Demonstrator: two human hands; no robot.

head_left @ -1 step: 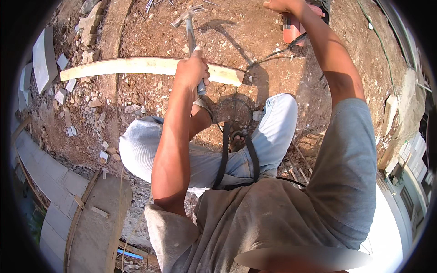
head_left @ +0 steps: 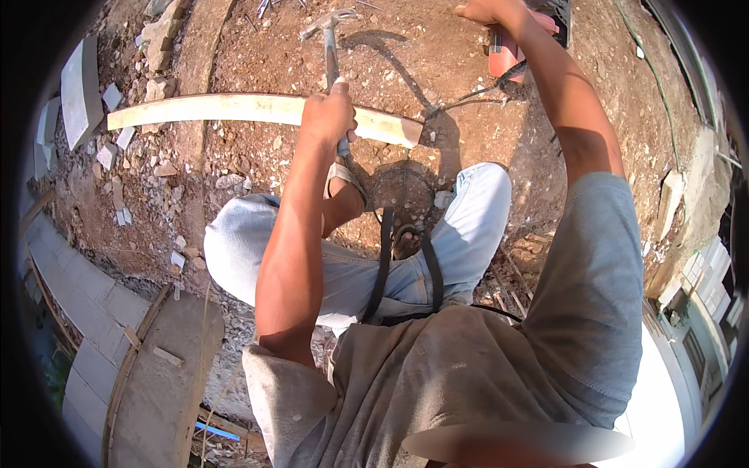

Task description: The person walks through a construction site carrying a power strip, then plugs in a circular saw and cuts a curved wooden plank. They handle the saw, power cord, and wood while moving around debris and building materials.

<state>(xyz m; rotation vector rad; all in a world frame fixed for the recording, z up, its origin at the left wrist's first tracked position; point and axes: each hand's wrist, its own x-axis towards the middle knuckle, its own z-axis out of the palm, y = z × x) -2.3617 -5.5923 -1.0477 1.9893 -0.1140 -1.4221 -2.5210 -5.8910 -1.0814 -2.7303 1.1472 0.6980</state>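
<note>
A person crouches on bare reddish dirt ground, seen from above, forearms reaching away from the camera toward the top of the view.

The left hand is clenched around the lower end of a hammer. The hammer's long axis runs almost straight away from the person, up the picture, with its metal claw head at the far end, near the top edge. The handle crosses over a long pale wooden plank lying on the ground. The plank's long axis runs left to right, nearly square to the hammer, and its right end stops just beyond the left hand. The fist sits directly over the plank's right part.

The right hand reaches further out, at the top edge of the view, well to the right of the hammer head. It rests on or beside a red power tool with a dark cord trailing back toward the plank's end; whether the fingers grip it cannot be told, since the hand is cut off by the edge.

The left hand is clearly the nearer one to the plank. Broken pale stone pieces litter the ground to the left.
</note>
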